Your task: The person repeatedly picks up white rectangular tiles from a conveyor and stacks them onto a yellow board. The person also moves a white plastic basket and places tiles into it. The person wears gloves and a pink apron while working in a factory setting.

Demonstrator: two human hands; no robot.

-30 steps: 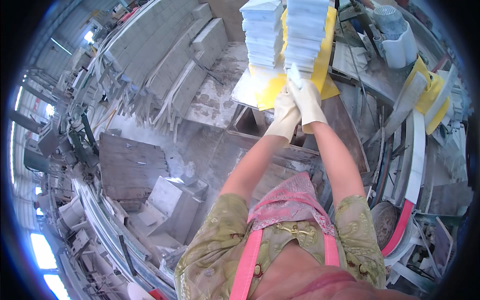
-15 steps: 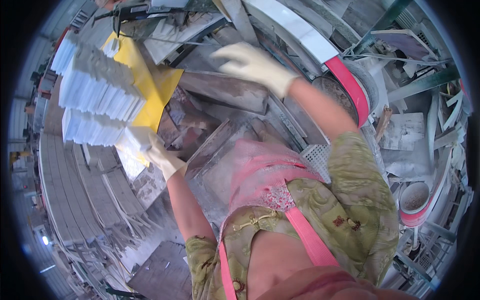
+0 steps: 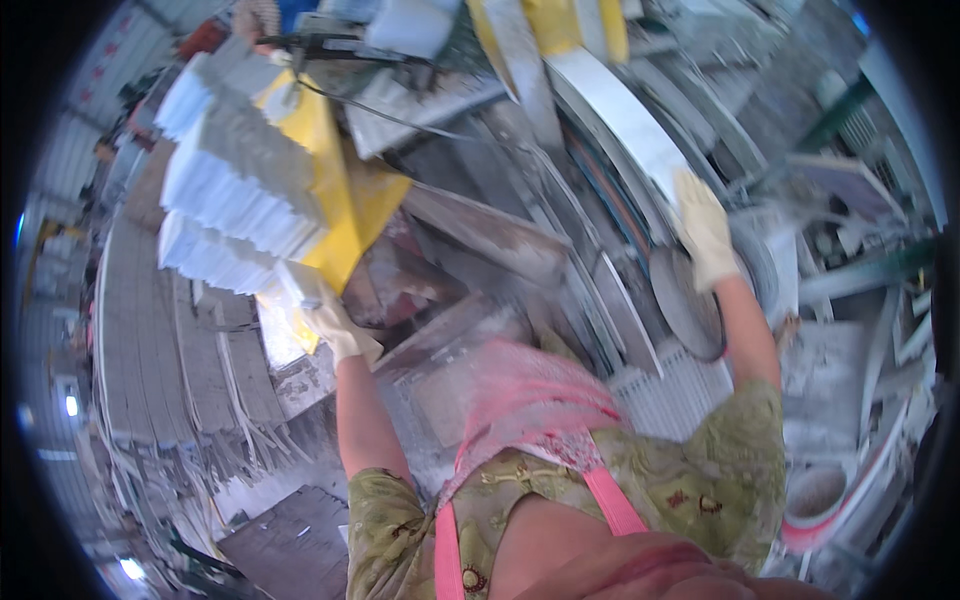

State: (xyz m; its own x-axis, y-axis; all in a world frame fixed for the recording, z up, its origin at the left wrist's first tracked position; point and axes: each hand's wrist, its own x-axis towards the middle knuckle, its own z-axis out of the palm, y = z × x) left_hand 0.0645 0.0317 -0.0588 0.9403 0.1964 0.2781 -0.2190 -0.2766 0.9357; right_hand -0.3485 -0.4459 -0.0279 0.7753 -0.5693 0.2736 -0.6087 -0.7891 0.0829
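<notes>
My left hand, in a cream glove, has its fingers around the near end of a white tile. That tile lies against a long stack of thin white tiles, and the fingertips are partly hidden behind it. On the right, my gloved right hand rests with fingers stretched out on the near end of a long white strip, which belongs to a belt-like machine. Just below that hand is a round grey wheel. The right hand holds nothing that I can see.
A yellow sheet lies beside the tile stack. Stone slabs lean in the middle. Long grey strips are piled at left. A perforated light panel stands near my right side. A dark power tool lies at the far left.
My right hand has moved right from over the middle slabs onto the white strip's end. The red band seen there before is mostly out of sight. My left hand stays at the tile.
</notes>
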